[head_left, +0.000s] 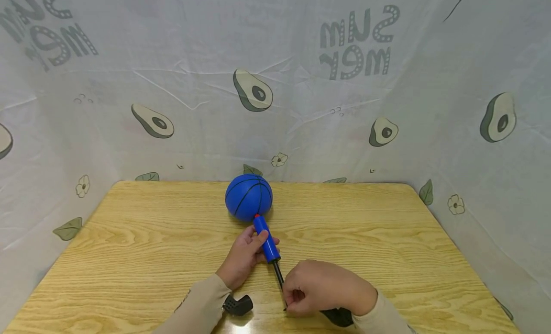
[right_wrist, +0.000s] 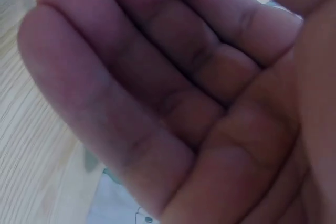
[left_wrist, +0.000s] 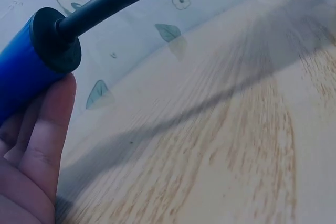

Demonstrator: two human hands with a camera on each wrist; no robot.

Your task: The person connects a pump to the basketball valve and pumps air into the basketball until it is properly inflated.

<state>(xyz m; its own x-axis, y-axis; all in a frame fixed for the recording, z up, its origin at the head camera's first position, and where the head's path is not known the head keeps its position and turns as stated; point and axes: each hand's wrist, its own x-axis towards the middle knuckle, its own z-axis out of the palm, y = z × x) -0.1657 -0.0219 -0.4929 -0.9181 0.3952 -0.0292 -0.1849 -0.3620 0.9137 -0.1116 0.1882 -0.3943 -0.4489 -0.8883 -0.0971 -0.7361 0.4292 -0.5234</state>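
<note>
A blue hand pump points its red tip at the lower side of a blue ball with black lines. In the head view the tip meets the ball's outline; whether it is inside cannot be told. My left hand grips the pump's barrel, thumb on top. From the barrel's near end runs a black rod, drawn out; it also shows in the left wrist view as a dark rod. My right hand has curled fingers around the rod's near end, mostly hiding the handle. Its curled fingers fill the right wrist view.
Under everything lies a wood-grain table. A pale curtain printed with avocados, leaves and lettering stands behind and at both sides. Black wrist devices sit by the sleeves.
</note>
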